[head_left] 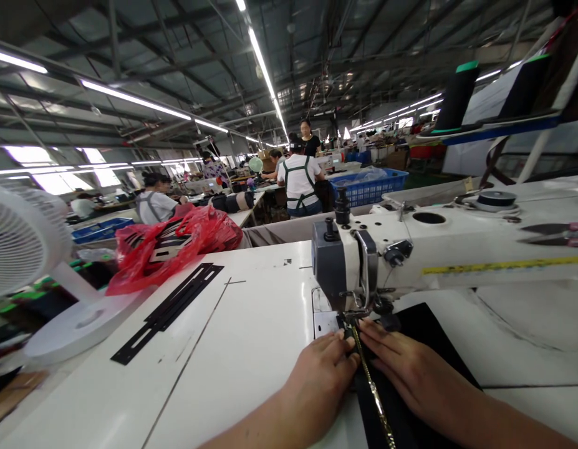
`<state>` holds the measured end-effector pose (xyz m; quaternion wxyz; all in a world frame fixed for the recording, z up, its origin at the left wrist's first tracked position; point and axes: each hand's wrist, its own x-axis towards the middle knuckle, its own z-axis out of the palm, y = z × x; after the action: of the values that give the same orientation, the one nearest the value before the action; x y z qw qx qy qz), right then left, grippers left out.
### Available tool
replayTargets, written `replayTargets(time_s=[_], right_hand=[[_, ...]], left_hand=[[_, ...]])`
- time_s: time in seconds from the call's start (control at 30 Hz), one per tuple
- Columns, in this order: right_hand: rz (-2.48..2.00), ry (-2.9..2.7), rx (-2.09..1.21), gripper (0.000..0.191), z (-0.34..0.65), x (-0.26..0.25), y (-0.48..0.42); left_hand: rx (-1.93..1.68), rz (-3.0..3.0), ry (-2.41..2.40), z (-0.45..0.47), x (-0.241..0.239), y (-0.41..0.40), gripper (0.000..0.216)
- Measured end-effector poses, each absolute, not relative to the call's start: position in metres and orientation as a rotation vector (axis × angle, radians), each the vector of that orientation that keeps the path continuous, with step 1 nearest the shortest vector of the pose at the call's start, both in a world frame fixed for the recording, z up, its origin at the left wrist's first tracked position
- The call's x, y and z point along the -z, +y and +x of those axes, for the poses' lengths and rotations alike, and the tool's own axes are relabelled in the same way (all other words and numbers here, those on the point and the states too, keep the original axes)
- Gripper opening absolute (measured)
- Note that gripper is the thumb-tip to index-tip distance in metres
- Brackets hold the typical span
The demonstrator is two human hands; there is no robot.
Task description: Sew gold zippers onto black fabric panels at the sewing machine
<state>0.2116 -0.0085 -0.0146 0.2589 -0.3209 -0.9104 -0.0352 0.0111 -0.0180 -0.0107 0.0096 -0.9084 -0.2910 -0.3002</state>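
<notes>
A white sewing machine (345, 262) stands at the right, its needle area low over the work. Under the foot runs a zipper (373, 393) with gold teeth, lying lengthwise on a black fabric piece (422, 327). Just left of the teeth, my left hand (319, 374) has its fingers curled and pressed together at the zipper's edge, close to the foot. My right hand (408, 368) lies flat on the black fabric to the right of the teeth, fingers stretched toward the foot. The left fingertips partly cover what they grip.
Black slotted strips (169, 312) lie on the white table (251, 349), near a red plastic bag (176, 240). A white fan (78, 305) is at the left. Thread snips (555, 234) rest on the machine arm. Beyond are a blue crate (370, 186) and several people.
</notes>
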Motion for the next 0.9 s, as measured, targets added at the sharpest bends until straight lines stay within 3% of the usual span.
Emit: replayTargets(time_s=[0.33,0.53,0.7,0.83,0.9], right_hand=[[-0.848,-2.469,0.123,0.037,0.210,0.008,-0.001],[-0.908,-2.507,-0.177,0.021,0.208,-0.001,-0.016],[-1.097,-2.435,-0.411,0.005,0.201,-0.010,-0.027],[-1.213,-2.382,-0.569,0.013,0.200,-0.006,-0.035],[-1.200,-2.397,-0.474,0.011,0.201,0.000,-0.045]], left_hand=[[0.910,-2.820,-0.961,0.013,0.013,-0.010,0.018],[0.860,-2.845,-1.068,0.009,0.014,-0.008,0.025],[0.789,-2.930,-1.139,0.004,0.008,-0.016,0.047],[0.744,-2.884,-1.023,0.002,0.006,-0.028,0.026],[0.735,-2.836,-0.934,0.002,0.008,-0.035,0.019]])
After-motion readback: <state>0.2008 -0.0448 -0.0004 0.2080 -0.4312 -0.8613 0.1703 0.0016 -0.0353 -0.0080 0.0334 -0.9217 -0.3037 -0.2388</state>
